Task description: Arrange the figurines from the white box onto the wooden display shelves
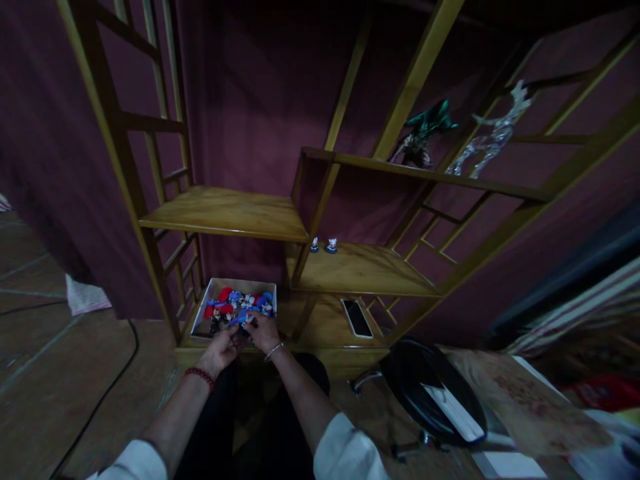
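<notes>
A white cardboard box (242, 283) stands on the bottom shelf at the left, holding several small red, blue and white figurines (225, 295). Over its front edge my two hands meet. My right hand (263, 333), with a bracelet at the wrist, has its fingers closed on a small blue-and-white figurine (245, 316). Close beside it my left hand (223, 350), wearing a red bead bracelet, has its fingers closed at the lower side of the same figurine. The fingertips partly hide it.
Two small figurines (331, 246) stand on the middle shelf (360, 270). A phone-like device (357, 318) lies on the bottom shelf. Higher up are a green figure (423, 133) and a clear deer ornament (493, 137). A black stool (433, 393) stands at the right.
</notes>
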A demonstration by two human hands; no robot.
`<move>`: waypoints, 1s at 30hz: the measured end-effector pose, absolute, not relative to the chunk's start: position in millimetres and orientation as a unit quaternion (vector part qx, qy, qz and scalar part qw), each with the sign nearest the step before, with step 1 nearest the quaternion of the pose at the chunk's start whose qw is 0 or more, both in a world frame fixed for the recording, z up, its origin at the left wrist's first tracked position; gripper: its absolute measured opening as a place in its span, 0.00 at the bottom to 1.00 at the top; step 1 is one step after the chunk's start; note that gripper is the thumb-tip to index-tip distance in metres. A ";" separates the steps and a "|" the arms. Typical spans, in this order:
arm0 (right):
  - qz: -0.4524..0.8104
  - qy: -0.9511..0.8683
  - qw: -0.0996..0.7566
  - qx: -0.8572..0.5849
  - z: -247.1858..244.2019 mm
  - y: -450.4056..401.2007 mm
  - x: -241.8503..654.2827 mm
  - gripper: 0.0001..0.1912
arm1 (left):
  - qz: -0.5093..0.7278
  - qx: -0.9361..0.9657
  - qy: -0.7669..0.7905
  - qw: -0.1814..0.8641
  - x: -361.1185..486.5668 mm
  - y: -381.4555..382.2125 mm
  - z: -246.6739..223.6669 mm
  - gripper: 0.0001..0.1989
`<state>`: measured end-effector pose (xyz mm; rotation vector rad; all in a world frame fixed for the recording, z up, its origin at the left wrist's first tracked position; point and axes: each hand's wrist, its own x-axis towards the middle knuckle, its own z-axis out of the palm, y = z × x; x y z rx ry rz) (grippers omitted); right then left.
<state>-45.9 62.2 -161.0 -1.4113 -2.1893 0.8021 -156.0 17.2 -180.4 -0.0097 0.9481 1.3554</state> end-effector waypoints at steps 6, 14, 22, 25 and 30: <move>0.287 -0.788 0.202 -0.505 -148.0 69.4 -41.8 0.16 | 0.604 -0.017 0.425 0.674 -150.3 20.2 -154.5 0.08; 0.350 -0.783 0.238 -0.455 -143.5 85.2 -35.6 0.20 | 0.629 -0.004 0.382 0.677 -149.2 17.0 -136.2 0.09; 0.408 -0.767 0.309 -0.387 -124.8 84.2 -41.5 0.19 | 0.659 -0.005 0.354 0.664 -152.7 9.4 -118.3 0.10; 0.411 -0.765 0.328 -0.372 -117.7 82.5 -43.8 0.18 | 0.669 -0.004 0.351 0.654 -153.2 6.8 -111.5 0.10; 0.394 -0.775 0.332 -0.366 -109.5 82.0 -42.4 0.16 | 0.674 0.002 0.345 0.653 -151.8 5.5 -108.2 0.10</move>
